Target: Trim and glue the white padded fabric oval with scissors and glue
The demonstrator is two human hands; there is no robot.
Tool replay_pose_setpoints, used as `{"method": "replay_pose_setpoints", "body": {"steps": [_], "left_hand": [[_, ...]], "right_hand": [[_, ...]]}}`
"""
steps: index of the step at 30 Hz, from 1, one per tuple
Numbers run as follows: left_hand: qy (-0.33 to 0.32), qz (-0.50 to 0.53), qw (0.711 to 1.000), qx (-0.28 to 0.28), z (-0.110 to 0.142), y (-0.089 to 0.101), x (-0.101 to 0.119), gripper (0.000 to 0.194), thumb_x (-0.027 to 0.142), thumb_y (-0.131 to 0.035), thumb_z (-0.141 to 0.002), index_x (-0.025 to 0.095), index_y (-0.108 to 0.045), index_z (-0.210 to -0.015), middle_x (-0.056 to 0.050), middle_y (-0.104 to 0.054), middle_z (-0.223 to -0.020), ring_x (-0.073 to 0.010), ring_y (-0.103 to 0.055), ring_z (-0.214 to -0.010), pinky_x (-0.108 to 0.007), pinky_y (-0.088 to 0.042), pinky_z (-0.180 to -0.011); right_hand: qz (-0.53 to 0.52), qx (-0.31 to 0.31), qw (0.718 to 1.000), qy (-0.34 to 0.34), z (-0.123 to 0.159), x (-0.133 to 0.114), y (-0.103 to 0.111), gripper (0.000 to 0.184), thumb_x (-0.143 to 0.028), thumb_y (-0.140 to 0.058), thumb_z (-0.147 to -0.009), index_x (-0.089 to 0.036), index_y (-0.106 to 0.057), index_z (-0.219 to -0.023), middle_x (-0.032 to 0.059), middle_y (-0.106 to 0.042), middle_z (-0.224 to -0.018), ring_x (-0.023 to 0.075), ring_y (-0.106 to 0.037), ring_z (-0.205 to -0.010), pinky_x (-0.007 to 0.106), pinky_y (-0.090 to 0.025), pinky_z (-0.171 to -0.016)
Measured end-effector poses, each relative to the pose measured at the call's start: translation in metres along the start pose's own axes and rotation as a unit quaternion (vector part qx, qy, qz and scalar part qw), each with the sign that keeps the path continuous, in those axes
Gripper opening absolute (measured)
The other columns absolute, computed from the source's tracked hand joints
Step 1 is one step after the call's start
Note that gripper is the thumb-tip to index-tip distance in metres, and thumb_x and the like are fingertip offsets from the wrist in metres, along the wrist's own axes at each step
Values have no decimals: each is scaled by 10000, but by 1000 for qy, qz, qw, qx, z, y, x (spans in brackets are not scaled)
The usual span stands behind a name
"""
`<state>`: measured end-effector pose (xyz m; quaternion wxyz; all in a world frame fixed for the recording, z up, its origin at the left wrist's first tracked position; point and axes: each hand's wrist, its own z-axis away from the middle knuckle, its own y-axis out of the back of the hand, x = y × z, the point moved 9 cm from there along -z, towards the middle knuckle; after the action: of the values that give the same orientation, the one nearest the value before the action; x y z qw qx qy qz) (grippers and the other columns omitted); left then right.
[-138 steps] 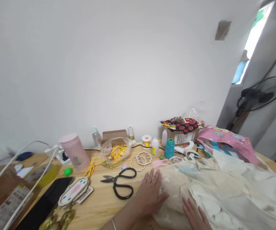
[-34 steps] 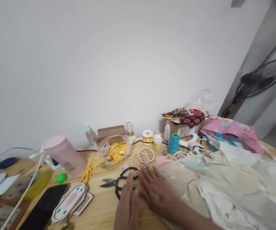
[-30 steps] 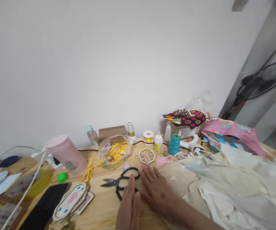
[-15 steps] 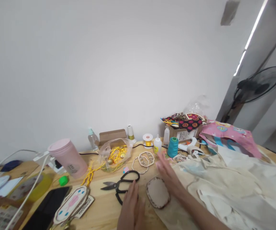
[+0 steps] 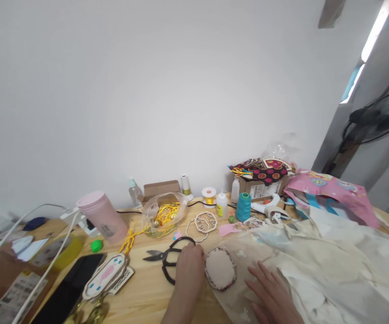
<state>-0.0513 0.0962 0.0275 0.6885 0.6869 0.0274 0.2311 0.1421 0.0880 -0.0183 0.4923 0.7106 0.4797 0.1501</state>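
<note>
An oval piece (image 5: pixel 220 268) with a pale centre and a dark, ruffled-looking edge lies on sheer whitish cloth (image 5: pixel 243 245). My left hand (image 5: pixel 190 265) is just left of it, fingers curled down and closed; what they hold, if anything, is hidden. Black-handled scissors (image 5: pixel 170 256) lie beside and partly under that hand, blades pointing left. On the cloth to the right of the oval, my right hand (image 5: pixel 270 290) is open, its fingers spread. Beyond the oval, a cut-out lattice frame (image 5: pixel 206 222) and a thin outline ring (image 5: pixel 189 231) overlap.
Behind stand a teal thread cone (image 5: pixel 243 208), a glue bottle (image 5: pixel 221 205) and a spool of yellow cord (image 5: pixel 209 196). A plastic bag of yellow cords (image 5: pixel 167 213), a pink cup (image 5: pixel 103 218) and a phone (image 5: pixel 69 290) are left. Rumpled cloth (image 5: pixel 342 261) covers the right.
My right hand has drawn back from above the oval to the cloth at its lower right. My left hand has moved up and curled its fingers. The view has shifted slightly.
</note>
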Motion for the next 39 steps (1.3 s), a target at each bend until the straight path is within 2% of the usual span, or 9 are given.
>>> {"method": "replay_pose_setpoints", "body": {"steps": [5, 9, 19, 26, 30, 33, 35, 37, 39], "left_hand": [[5, 27, 1000, 2, 4, 8, 5, 197, 132, -368, -781, 149, -559, -736, -81, -612, -789, -181, -538, -779, -271, -354, -667], [12, 41, 999, 2, 6, 10, 6, 198, 164, -360, -800, 157, -547, -735, -59, -619, -760, -158, -546, -727, -257, -361, -625], [21, 36, 999, -17, -2, -3, -5, 193, 286, -483, -805, 141, -557, -700, 4, -582, -719, -141, -551, -721, -340, -425, -688], [19, 100, 995, -8, 0, 9, -2, 152, 147, -442, -768, 161, -524, -641, -21, -599, -685, -151, -543, -693, -281, -381, -631], [3, 149, 989, -1, 3, 17, 3, 157, 159, -412, -748, 193, -488, -614, -20, -602, -659, -152, -539, -661, -248, -354, -581], [-14, 183, 983, 2, 6, 23, 10, 150, 198, -407, -749, 203, -477, -616, -11, -590, -645, -156, -532, -649, -248, -354, -576], [-26, 204, 979, 3, 8, 26, 15, 150, 217, -404, -749, 206, -475, -617, -9, -580, -641, -159, -523, -639, -252, -354, -581], [-33, 225, 974, 3, 10, 28, 19, 147, 219, -401, -747, 209, -463, -614, -8, -567, -631, -159, -514, -626, -256, -351, -579], [-38, 247, 968, 2, 12, 29, 22, 139, 215, -404, -740, 211, -449, -609, -5, -553, -616, -160, -506, -614, -259, -349, -576]], "right_hand": [[11, -8, 1000, 11, -19, -21, 20, 339, -299, -466, -802, -273, -532, -1133, 54, -540, -1198, 285, -428, -1149, 452, -439, -869], [5, -10, 1000, -2, -30, -27, 23, 346, -297, -445, -806, -227, -535, -1132, 72, -519, -1219, 288, -412, -1162, 451, -436, -879], [-7, -17, 999, -29, -21, -15, 16, 383, -300, -453, -799, -237, -502, -1173, 78, -518, -1219, 283, -418, -1159, 454, -442, -873], [-18, 12, 999, -30, -21, -10, 11, 351, -320, -430, -802, -241, -532, -1129, 82, -513, -1225, 287, -406, -1169, 485, -437, -864], [-35, 17, 998, -55, -31, -5, 22, 363, -322, -424, -816, -250, -507, -1161, 69, -508, -1233, 263, -416, -1167, 446, -437, -884], [-53, 20, 996, -64, -55, 3, 39, 385, -312, -434, -817, -219, -484, -1187, 90, -484, -1254, 245, -382, -1194, 444, -381, -941], [-81, -25, 996, -35, -78, 3, 43, 460, -273, -481, -790, -196, -423, -1239, 88, -417, -1311, 229, -313, -1237, 442, -303, -996], [-120, -106, 987, 18, -100, -5, 38, 580, -268, -561, -737, -189, -366, -1277, 82, -398, -1325, 221, -296, -1244, 434, -221, -1033], [-152, -185, 970, 46, -118, -14, 30, 672, -298, -624, -681, -210, -347, -1287, 74, -415, -1314, 222, -323, -1227, 416, -225, -1025]]}}
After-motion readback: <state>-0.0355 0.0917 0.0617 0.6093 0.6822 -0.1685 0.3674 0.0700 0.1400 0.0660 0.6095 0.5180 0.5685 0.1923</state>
